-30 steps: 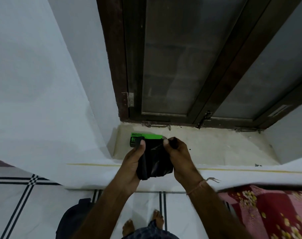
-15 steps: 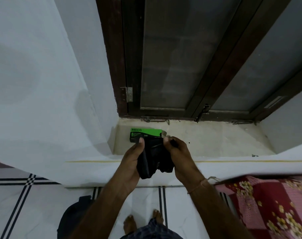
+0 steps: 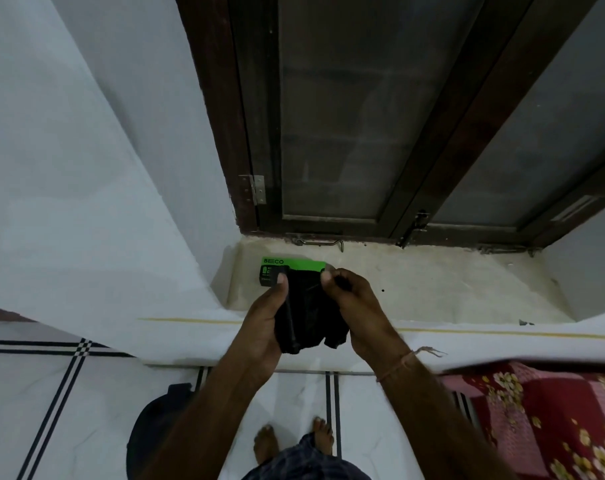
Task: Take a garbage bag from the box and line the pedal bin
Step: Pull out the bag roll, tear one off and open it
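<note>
We held our left hand [image 3: 267,318] up in front of the window sill [image 3: 432,289], thumb pressed down on the top left of the folded black garbage bag [image 3: 308,313], the other fingers tucked underneath and out of sight. The bag hung between both hands, creased and bunched at its lower edge. Just behind it the green box [image 3: 287,265] lay flat on the sill near the left corner, partly hidden by the bag. Our right hand [image 3: 356,306] pinched the bag's top right edge between thumb and fingers. Low left on the tiled floor [image 3: 52,393] sat a dark round thing, possibly the pedal bin [image 3: 155,427]; we couldn't tell.
</note>
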`<state>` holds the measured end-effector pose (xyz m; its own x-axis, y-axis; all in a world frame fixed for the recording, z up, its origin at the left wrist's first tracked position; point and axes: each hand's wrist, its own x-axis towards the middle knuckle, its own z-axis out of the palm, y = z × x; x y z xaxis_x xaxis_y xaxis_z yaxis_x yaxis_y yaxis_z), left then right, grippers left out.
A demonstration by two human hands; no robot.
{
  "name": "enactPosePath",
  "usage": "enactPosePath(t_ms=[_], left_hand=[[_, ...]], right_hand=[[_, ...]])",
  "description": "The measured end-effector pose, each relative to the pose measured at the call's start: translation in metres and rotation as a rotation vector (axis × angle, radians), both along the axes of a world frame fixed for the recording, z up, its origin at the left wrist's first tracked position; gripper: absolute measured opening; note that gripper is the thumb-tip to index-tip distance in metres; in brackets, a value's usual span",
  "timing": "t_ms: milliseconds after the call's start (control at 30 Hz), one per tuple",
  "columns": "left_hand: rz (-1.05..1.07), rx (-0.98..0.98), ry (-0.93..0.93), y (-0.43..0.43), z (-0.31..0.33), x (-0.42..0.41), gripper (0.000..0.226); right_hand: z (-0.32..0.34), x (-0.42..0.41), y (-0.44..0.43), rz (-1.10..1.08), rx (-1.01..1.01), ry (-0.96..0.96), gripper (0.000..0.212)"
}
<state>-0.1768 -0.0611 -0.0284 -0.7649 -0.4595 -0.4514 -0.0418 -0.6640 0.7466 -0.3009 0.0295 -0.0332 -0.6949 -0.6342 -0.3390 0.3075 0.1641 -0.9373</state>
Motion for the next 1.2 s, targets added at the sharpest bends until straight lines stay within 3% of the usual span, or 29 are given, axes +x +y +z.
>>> enactPosePath(t_ms=[200,300,367,733,1033,1200], left_hand=[[0.021,0.039,-0.037,0.0,-0.004,-0.004,0.056],[0.026,0.027,-0.025,0.002,-0.006,-0.009,0.054],[0.022,0.003,-0.016,0.003,-0.007,-0.011,0.054],[0.012,-0.007,-0.036,0.004,-0.008,-0.014,0.055],[0.016,-0.011,-0.025,0.002,-0.011,-0.017,0.057],[0.037,0.037,-0.026,0.001,-0.013,-0.02,0.059]], right_hand=[[-0.001,-0.013,0.003,-0.059,-0.086,-0.053,0.024],[0.004,-0.012,0.004,0.015,-0.093,-0.135,0.033],[0.005,-0.012,0.006,0.113,-0.038,-0.066,0.035],[-0.009,-0.022,0.005,-0.002,-0.017,0.019,0.009],[0.005,-0.017,0.006,0.1,0.004,-0.013,0.038],[0.003,-0.019,0.005,0.048,-0.006,-0.018,0.019]])
